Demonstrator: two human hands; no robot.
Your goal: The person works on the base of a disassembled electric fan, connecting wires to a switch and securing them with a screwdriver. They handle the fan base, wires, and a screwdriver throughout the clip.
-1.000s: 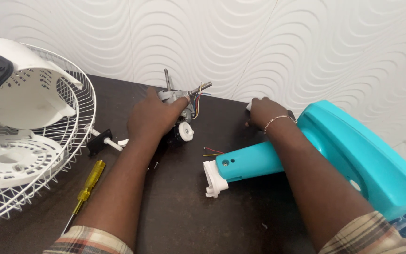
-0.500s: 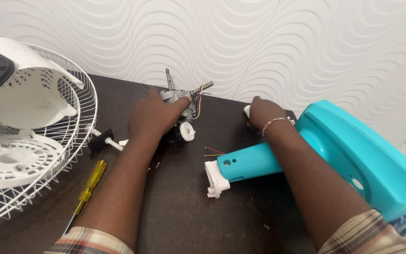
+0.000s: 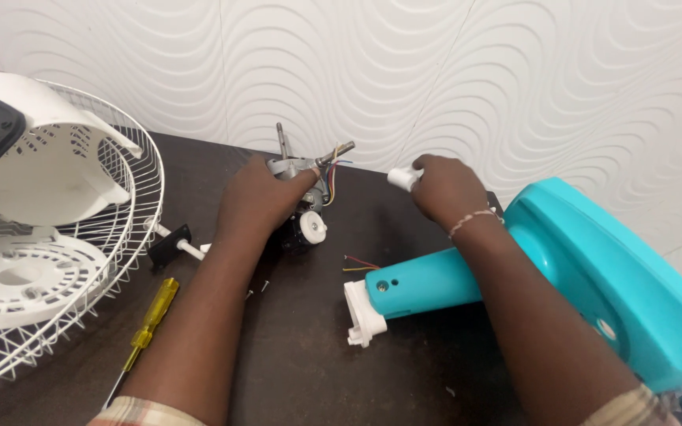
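- Where the dark brown surface meets the wall, it backs straight onto white panelling pressed with wavy ridges; a strip of pale tile shows at the far right.
- On the left of the surface lies a white wire fan guard, tilted like a shallow basket.
- Inside that guard rest a white plastic motor cover with slotted vents and, below it, a round white ribbed disc.
- Just outside the guard's rim lie a small black-and-white knob piece and a yellow-handled screwdriver, its tip pointing toward the near edge.
- The left hand is closed over the fan motor, which sits at the back of the surface near the wall; its metal shaft sticks up and coloured wires trail off it.
- The right hand pinches a small white plastic part, held just above the surface, near the motor but apart from it.
- A turquoise fan stand lies on its side at the right, its neck ending in a white fitting; red and yellow wires poke out beside it.
- A few small screws lie loose near the left forearm.
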